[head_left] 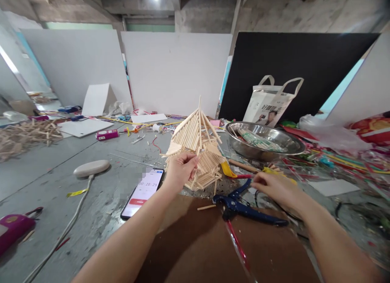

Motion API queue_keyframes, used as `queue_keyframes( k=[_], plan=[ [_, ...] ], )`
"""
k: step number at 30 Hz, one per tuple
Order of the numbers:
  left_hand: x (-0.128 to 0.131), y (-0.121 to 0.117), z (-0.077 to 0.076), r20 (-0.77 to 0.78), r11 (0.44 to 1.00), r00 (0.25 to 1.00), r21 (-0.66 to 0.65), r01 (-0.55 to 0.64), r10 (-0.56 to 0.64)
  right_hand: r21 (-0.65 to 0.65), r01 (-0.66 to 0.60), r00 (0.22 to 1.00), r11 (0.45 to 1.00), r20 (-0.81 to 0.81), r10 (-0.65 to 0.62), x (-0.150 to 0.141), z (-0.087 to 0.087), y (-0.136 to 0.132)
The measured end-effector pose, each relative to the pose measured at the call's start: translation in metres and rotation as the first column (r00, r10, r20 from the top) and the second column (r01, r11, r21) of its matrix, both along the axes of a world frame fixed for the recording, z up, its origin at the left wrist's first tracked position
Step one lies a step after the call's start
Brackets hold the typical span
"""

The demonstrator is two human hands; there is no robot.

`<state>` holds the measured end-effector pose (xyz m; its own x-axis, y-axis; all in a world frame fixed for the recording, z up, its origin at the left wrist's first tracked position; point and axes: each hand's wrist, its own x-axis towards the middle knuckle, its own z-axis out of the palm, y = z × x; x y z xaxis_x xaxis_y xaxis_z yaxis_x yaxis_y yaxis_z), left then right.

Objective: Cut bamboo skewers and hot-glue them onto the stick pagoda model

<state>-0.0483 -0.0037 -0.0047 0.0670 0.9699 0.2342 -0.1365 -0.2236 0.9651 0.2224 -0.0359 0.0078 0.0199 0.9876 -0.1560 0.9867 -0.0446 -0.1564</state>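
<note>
In the middle stands a small model house [187,130] built of thin wooden sticks, with a pointed roof. My left hand [182,169] is at its front, thumb and fingertips pinched together against the sticks; whatever is between them is hidden. To the right, my right hand [272,187] has its fingers curled together just beyond the handles of a blue pipe cutter [240,205]; what they hold, if anything, cannot be made out. The cutter lies on a brown board [189,242], beside a red stick in clear wrapping [236,242]. A short loose wooden stick [206,207] lies near the cutter.
A phone showing a timer [143,193] lies left of the house, near a white power strip [91,168] with its cable. A metal basin [265,142] and a white bag [266,102] stand behind at right. Stick piles [27,138] and scattered scraps surround the work.
</note>
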Motion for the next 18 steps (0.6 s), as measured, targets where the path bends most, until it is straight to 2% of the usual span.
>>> queue_keyframes(
  k=[1, 2, 3, 6, 8, 10, 12, 14, 18],
  plan=[
    [-0.001, 0.0, 0.0, -0.055, 0.999, 0.998, 0.03, -0.036, 0.038, 0.047, 0.131, 0.99, 0.99, 0.053, -0.134, 0.01, 0.001, 0.003],
    [-0.001, -0.001, 0.0, -0.114, 0.995, 0.99, 0.073, -0.073, 0.081, 0.092, 0.291, 0.949, 0.952, 0.101, -0.3, 0.021, 0.001, 0.006],
    [-0.002, -0.002, 0.0, -0.177, 0.985, 0.975, 0.131, -0.113, 0.136, 0.12, 0.392, 0.905, 0.912, 0.128, -0.405, 0.032, 0.0, 0.009],
    [-0.004, -0.007, 0.002, -0.329, 0.904, 0.879, 0.37, -0.216, 0.345, 0.091, 0.544, 0.818, 0.834, 0.161, -0.552, 0.062, -0.01, 0.012],
    [-0.004, -0.01, 0.003, -0.365, 0.842, 0.826, 0.492, -0.22, 0.429, 0.057, 0.559, 0.817, 0.827, 0.134, -0.561, 0.078, -0.021, 0.011],
    [-0.003, -0.013, 0.005, -0.376, 0.818, 0.814, 0.541, -0.196, 0.444, 0.039, 0.489, 0.87, 0.871, 0.044, -0.49, 0.091, -0.031, 0.009],
    [-0.003, -0.014, 0.005, -0.376, 0.826, 0.827, 0.537, -0.173, 0.418, 0.071, 0.405, 0.914, 0.912, -0.036, -0.403, 0.1, -0.038, 0.006],
    [-0.002, -0.013, 0.005, -0.351, 0.845, 0.857, 0.51, -0.164, 0.378, 0.125, 0.363, 0.931, 0.923, -0.092, -0.354, 0.107, -0.041, 0.004],
    [-0.001, -0.012, 0.003, -0.301, 0.867, 0.895, 0.472, -0.159, 0.328, 0.284, 0.379, 0.923, 0.881, -0.192, -0.335, 0.119, -0.042, 0.006]
  ],
)
